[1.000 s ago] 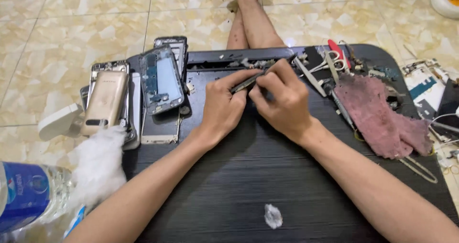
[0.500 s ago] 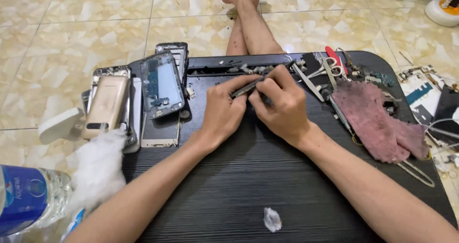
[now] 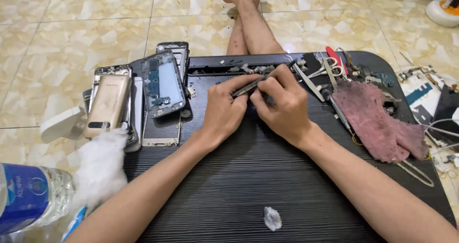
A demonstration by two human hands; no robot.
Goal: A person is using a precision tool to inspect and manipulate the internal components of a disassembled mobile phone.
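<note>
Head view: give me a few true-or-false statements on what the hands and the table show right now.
1. Both hands hold a slim dark tool between them. True: the left hand and the right hand meet over it above the black table.
2. The pink cloth lies left of the hands. False: it lies to their right.
3. A gold phone rests on the stack of phone parts at the table's left edge. True.
4. The plastic bottle stands upright on the table. False: it lies on its side on the floor at lower left.
5. A small white wad sits on the table near the viewer. True.
</note>
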